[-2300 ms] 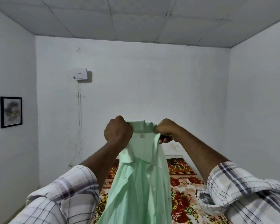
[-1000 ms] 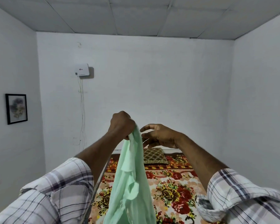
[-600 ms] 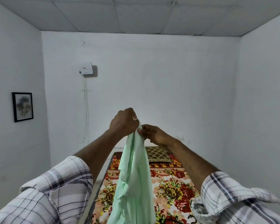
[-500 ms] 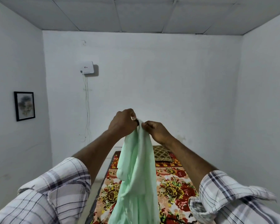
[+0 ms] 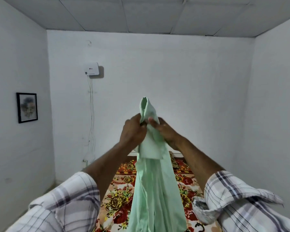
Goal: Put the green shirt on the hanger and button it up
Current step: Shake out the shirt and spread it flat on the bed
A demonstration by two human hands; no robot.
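The pale green shirt [image 5: 155,185] hangs in front of me at chest height, bunched into a narrow column above the bed. A folded end of it sticks up above my hands. My left hand [image 5: 132,133] grips the cloth from the left, fingers curled round it. My right hand [image 5: 164,129] pinches the same bunch from the right, thumb on the fabric. The two hands touch each other at the cloth. No hanger is in view.
A bed with a red and orange floral cover [image 5: 119,200] lies below the shirt, with a patterned pillow [image 5: 174,162] at its far end. White walls close in on three sides. A small framed picture [image 5: 27,107] and a white wall box [image 5: 91,69] with cables hang at left.
My right hand let go of the collar, then came back beside my left hand and took hold again. The shirt went from spread open to bunched, with an end now poking up above both hands.
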